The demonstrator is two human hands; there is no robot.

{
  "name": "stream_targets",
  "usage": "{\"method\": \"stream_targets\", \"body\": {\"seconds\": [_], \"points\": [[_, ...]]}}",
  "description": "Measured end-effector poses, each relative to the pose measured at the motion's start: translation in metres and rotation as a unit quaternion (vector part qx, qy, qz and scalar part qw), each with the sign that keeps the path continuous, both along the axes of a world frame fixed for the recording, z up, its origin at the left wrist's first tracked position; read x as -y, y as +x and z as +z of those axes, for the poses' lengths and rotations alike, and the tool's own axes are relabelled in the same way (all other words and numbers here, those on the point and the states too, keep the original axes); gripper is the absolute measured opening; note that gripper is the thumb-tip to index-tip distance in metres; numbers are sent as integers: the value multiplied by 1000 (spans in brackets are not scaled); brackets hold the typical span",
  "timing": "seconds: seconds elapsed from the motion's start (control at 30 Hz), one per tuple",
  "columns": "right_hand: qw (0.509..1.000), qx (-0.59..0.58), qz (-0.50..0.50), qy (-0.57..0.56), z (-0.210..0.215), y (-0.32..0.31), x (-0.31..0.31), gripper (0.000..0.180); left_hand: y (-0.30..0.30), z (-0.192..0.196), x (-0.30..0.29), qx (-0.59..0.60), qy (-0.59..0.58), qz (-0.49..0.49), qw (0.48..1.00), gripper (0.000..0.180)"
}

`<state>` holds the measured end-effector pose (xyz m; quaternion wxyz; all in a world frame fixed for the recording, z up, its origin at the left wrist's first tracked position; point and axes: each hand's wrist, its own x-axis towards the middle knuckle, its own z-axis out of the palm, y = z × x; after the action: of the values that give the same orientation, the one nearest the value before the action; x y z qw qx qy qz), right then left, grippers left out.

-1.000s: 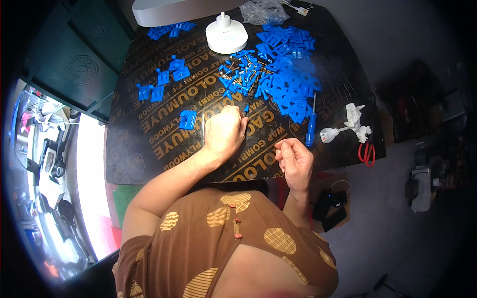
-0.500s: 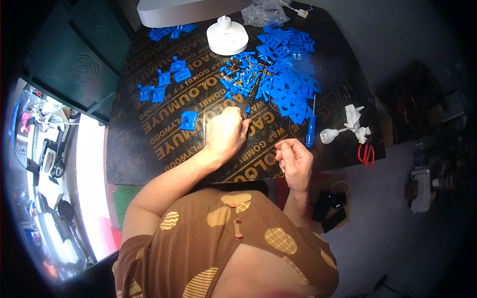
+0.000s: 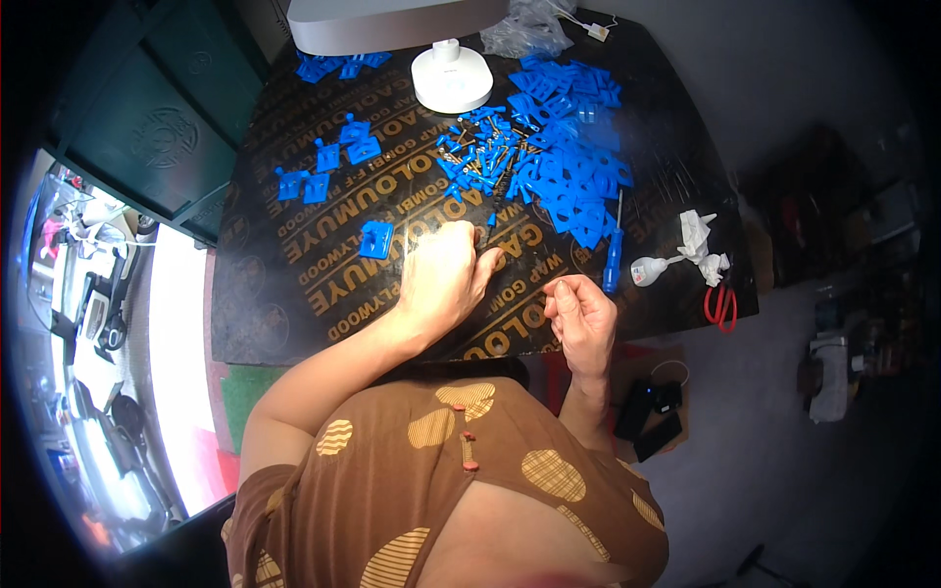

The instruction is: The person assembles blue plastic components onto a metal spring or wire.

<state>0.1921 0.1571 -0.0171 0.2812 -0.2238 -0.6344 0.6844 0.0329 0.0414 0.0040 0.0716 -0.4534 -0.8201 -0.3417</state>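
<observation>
My left hand (image 3: 446,277) rests low over the dark plywood table (image 3: 392,211), back of the hand up. Its fingers curl under and the thumb sticks out to the right; whatever is beneath them stays hidden. To its right, my right hand (image 3: 583,318) is closed in a pinch near the table's front edge, and I cannot make out anything in it. A blue plastic piece with an upright part (image 3: 375,238) lies just left of my left hand. Just beyond its fingers are a small blue peg (image 3: 491,220) and a heap of blue pegs with screws (image 3: 480,152).
A pile of flat blue plates (image 3: 578,176) spreads at the right, with a blue-handled screwdriver (image 3: 614,257) beside it. Further right are a white bulb-shaped bottle (image 3: 647,269), crumpled tissue (image 3: 695,233) and red-handled scissors (image 3: 721,309). A white lamp base (image 3: 451,83) stands at the back.
My left hand has shifted slightly toward me and to the right, its thumb reaching further out. My right hand keeps its pinch in about the same place.
</observation>
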Motion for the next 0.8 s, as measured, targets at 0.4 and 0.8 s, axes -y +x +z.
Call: {"method": "stream_targets", "body": {"seconds": [0.4,0.8], "points": [[990,47,-52,120,6,-10,11,29,-4,6,63,48,3,-70,996,26],[990,-36,-113,75,-10,-13,17,12,-34,17,125,160,50,38,985,10]]}}
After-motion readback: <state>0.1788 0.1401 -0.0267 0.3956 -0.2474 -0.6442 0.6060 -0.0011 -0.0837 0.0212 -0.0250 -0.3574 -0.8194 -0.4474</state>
